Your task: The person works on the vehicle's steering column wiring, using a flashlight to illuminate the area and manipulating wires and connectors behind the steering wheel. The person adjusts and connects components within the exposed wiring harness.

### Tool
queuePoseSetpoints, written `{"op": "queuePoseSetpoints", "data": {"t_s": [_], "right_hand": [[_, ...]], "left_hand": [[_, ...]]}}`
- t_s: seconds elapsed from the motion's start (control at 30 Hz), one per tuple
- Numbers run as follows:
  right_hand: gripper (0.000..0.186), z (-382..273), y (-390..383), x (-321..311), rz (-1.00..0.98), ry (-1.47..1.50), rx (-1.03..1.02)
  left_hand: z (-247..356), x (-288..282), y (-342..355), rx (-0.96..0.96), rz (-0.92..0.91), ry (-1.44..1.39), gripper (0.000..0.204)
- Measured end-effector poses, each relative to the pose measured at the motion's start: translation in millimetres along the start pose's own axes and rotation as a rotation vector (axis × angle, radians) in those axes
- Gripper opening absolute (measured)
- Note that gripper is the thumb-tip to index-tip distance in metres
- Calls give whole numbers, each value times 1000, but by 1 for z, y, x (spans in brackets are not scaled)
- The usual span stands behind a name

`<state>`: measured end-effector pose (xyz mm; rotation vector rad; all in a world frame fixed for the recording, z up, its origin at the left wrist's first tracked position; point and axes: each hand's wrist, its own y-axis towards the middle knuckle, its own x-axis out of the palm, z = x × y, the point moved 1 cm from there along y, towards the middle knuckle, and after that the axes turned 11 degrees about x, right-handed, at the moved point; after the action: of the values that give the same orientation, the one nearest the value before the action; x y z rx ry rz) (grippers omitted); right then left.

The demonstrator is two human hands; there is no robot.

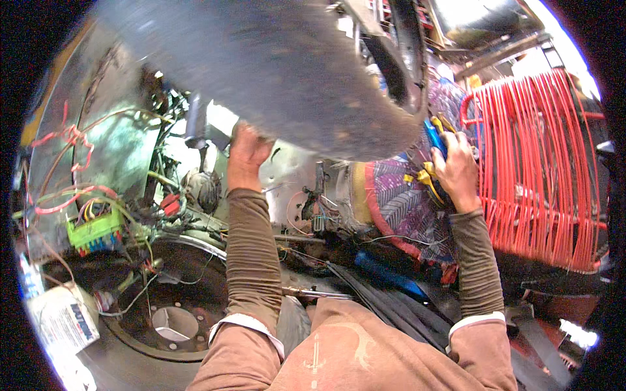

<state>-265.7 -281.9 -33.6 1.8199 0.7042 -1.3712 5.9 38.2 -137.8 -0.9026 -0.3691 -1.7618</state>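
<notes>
My left hand (249, 153) is raised in front of the bare metal panel, its fingers curled beside a grey cylinder (195, 120). What it grips, if anything, is hidden. A large grey curved panel (280, 78), smeared by motion, fills the top middle and passes close over that hand. My right hand (460, 169) is closed around a blue-handled tool (435, 138) next to the red-strung seat. Yellow-handled parts (427, 177) show at its fingers and below the palm; their kind I cannot make out.
A wheel rim (150, 332) lies at lower left below a green connector block (94, 228) with loose wires. A white battery-like box (65, 319) stands at far left. On the right is a seat frame wound with red cord (535, 169), beside patterned cloth (404, 202).
</notes>
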Motion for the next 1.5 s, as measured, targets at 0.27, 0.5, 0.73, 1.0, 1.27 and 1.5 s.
{"op": "queuePoseSetpoints", "data": {"t_s": [0.27,0.5,0.73,1.0,1.27,1.5], "right_hand": [[29,-5,7,-22,-25,8,58],[30,-73,-21,-49,-103,429,-89],[23,-152,-17,-8,0,487,-316],[24,-162,-14,0,-26,455,-255],[24,-166,-13,5,51,471,-262],[25,-163,-13,13,50,546,-249]], "left_hand": [[9,-17,3,31,-11,4,17],[3,-23,3,50,-55,-71,27],[7,-25,3,49,-235,-214,38],[10,6,-5,27,-44,-195,28],[14,3,-1,0,-440,-199,29],[10,-3,0,166,-337,108,41]]}}
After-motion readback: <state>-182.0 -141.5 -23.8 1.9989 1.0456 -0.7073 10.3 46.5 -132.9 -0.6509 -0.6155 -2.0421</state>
